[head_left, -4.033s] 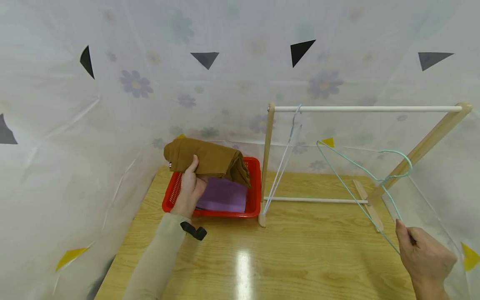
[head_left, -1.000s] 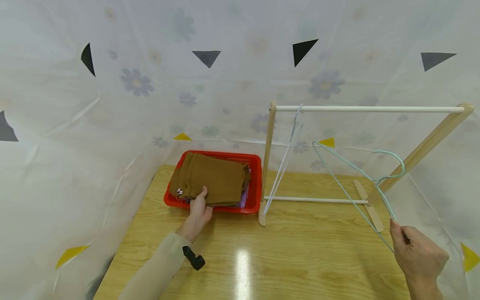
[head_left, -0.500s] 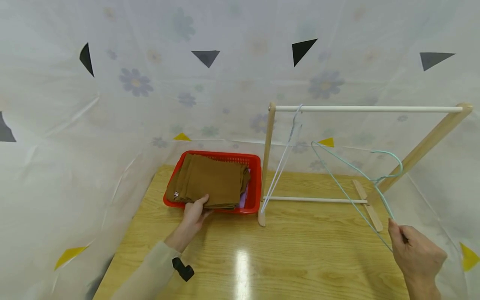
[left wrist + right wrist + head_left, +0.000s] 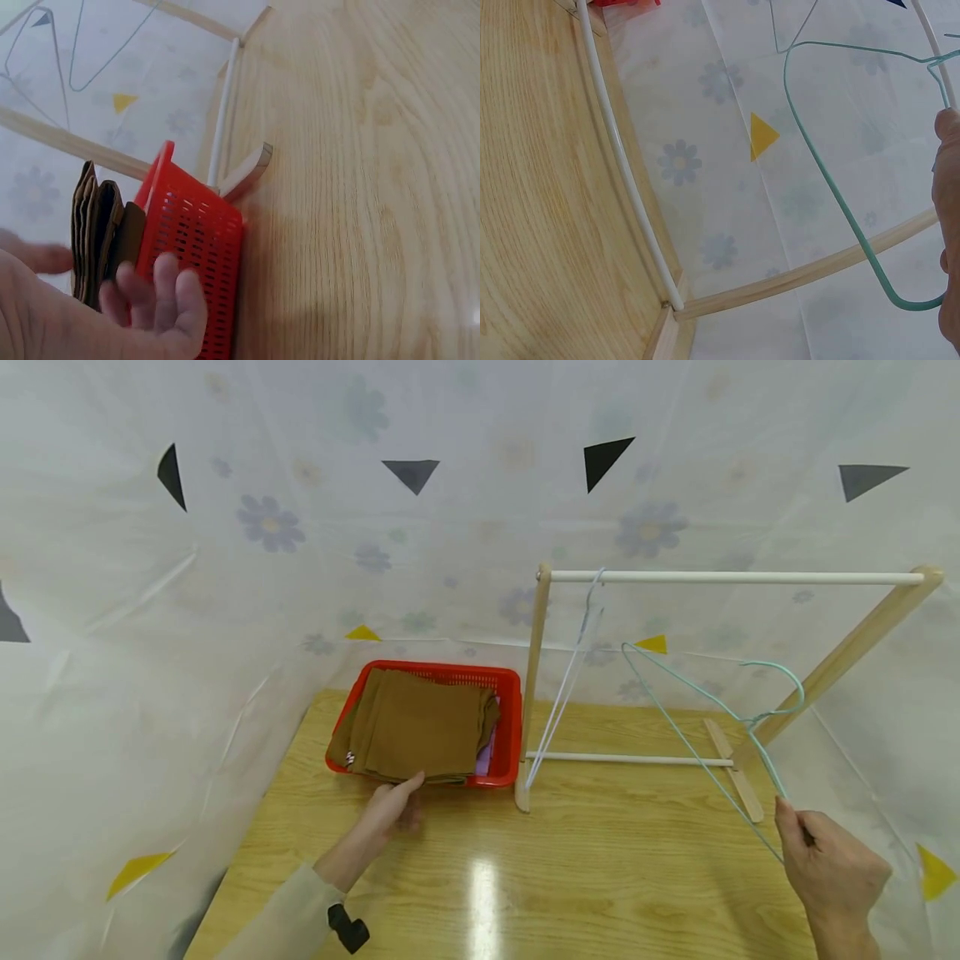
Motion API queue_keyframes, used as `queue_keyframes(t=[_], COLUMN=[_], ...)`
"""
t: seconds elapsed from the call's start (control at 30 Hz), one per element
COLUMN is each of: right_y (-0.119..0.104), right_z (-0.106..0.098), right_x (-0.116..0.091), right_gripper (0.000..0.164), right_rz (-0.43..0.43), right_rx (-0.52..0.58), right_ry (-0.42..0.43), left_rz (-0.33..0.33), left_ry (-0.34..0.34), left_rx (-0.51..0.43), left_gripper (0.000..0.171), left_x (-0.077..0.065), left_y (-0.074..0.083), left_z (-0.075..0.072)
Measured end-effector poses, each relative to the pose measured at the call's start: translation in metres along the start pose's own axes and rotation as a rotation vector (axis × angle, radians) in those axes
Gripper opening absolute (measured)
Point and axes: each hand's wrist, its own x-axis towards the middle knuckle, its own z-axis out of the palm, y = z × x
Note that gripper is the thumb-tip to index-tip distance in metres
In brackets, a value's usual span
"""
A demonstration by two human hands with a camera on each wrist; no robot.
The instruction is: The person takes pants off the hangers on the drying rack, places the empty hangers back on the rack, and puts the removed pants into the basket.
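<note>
In the head view, a folded brown garment lies in the red basket, over a purple cloth that shows at its right. My left hand is at the basket's near edge, its thumb tip by the garment's lower fold. Seen from the left wrist, its fingers are loosely bent and spread beside the basket wall, and the brown layers stand between thumb and fingers without being gripped. On the right, my right hand grips a mint-green hanger by its wire side and holds it up.
A wooden rack with a white top rail stands right of the basket. One pale hanger hangs near its left end. A white lower bar joins the rack's feet on the wooden table. Patterned sheets surround the table.
The left hand has lowered the brown garment into the basket from above it, let go and drawn back toward the near edge. The right hand with the hanger has shifted slightly left.
</note>
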Motion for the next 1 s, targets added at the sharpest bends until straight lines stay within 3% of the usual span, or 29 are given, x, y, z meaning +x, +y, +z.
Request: queue_keyframes(t=[0.17,0.27,0.57,0.73,0.87,1.0], right_y=[0.002,0.003,0.005,0.005,0.005,0.004], right_z=[0.0,-0.001,-0.001,-0.002,-0.002,-0.002], right_x=[-0.001,-0.002,-0.003,-0.002,-0.001,-0.002], right_gripper=[0.064,0.065,0.064,0.064,0.064,0.065], right_rz=[0.007,0.007,0.005,0.007,0.011,0.008], right_rx=[-0.007,-0.011,-0.011,-0.016,-0.016,-0.021], right_ry=[-0.004,-0.011,-0.019,-0.018,-0.02,-0.015], left_rz=[0.07,0.163,0.488,0.634,0.696,0.691], left_ry=[-0.173,-0.205,-0.162,-0.116,-0.058,-0.033], left_rx=[0.207,0.323,0.596,0.766,0.932,1.081], left_gripper=[0.048,0.049,0.035,0.041,0.05,0.059], left_x=[-0.014,-0.018,-0.016,-0.017,-0.015,-0.011], left_y=[0.003,0.007,0.033,0.052,0.062,0.066], left_z=[0.002,0.0,-0.016,-0.026,-0.032,-0.034])
